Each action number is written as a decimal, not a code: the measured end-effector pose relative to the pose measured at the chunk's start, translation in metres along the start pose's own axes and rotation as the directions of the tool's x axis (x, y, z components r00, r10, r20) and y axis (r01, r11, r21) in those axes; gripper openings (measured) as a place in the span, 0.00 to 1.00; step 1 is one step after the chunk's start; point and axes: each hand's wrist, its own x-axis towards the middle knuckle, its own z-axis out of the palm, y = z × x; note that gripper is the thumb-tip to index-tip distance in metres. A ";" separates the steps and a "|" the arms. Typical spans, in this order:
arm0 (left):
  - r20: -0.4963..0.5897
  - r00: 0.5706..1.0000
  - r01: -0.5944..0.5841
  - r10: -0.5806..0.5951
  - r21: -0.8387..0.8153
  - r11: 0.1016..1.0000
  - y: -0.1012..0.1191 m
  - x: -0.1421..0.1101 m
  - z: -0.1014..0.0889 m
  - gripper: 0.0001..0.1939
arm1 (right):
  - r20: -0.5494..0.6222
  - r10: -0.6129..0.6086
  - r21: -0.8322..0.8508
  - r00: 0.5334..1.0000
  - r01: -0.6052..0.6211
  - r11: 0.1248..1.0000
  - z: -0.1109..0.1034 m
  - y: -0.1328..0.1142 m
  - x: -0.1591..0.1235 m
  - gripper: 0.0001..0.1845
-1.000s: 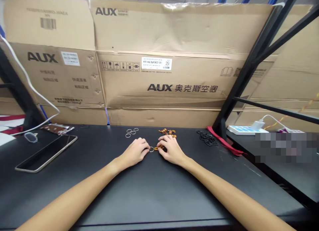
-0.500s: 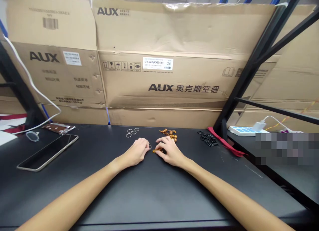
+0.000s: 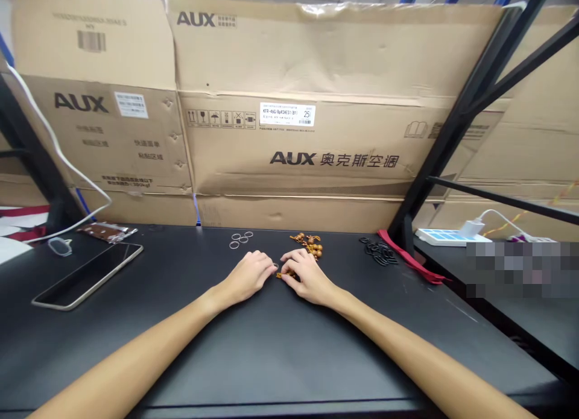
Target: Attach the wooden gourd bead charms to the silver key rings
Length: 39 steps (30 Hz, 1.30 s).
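Note:
My left hand (image 3: 252, 273) is closed in a pinch on a small metal ring (image 3: 275, 266), whose edge pokes out past the fingertips. Close by on the right, my right hand (image 3: 307, 274) has its fingers curled round a brown beaded pendant with an orange cord (image 3: 279, 275); the hand covers most of it. Behind the right hand lies a pile of similar beaded pendants (image 3: 312, 245). Several metal rings (image 3: 234, 245) lie beyond the left hand on the black table (image 3: 271, 359).
At left lie a phone (image 3: 88, 277), a brown packet (image 3: 108, 232) and a white cable (image 3: 58, 148). Black rings (image 3: 380, 252) and a red strap (image 3: 409, 259) lie at right, near a rack post (image 3: 404, 214) and power strip (image 3: 446, 238). Cardboard (image 3: 280, 211) walls the back.
My left hand has brought the metal ring slightly right, closer to the pendant's cord in my right hand. The right hand has barely shifted.

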 end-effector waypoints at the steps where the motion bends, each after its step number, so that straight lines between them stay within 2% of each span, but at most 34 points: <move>1: -0.003 1.000 0.017 -0.017 -0.019 1.000 0.000 0.001 -0.001 0.16 | -0.011 -0.007 0.020 1.000 0.007 1.000 0.000 0.000 0.000 0.03; 5: -0.003 0.997 0.073 -0.074 -0.110 0.991 -0.001 0.003 -0.001 0.17 | -0.080 -0.016 0.138 0.997 0.027 0.990 -0.001 -0.003 0.001 0.03; 10: -0.001 0.999 0.052 -0.053 -0.196 0.979 -0.001 0.003 -0.002 0.19 | -0.127 -0.007 0.203 0.992 0.033 0.979 -0.002 -0.005 0.002 0.03; 21: 0.021 0.999 0.033 -0.028 -0.346 0.938 0.004 0.003 -0.009 0.18 | -0.121 0.019 0.185 0.992 0.004 0.983 -0.002 -0.006 0.002 0.07; 39: 0.079 0.996 0.062 -0.034 -0.387 0.920 0.006 0.005 -0.014 0.22 | -0.129 -0.017 0.169 0.992 0.039 0.985 -0.007 -0.012 0.002 0.05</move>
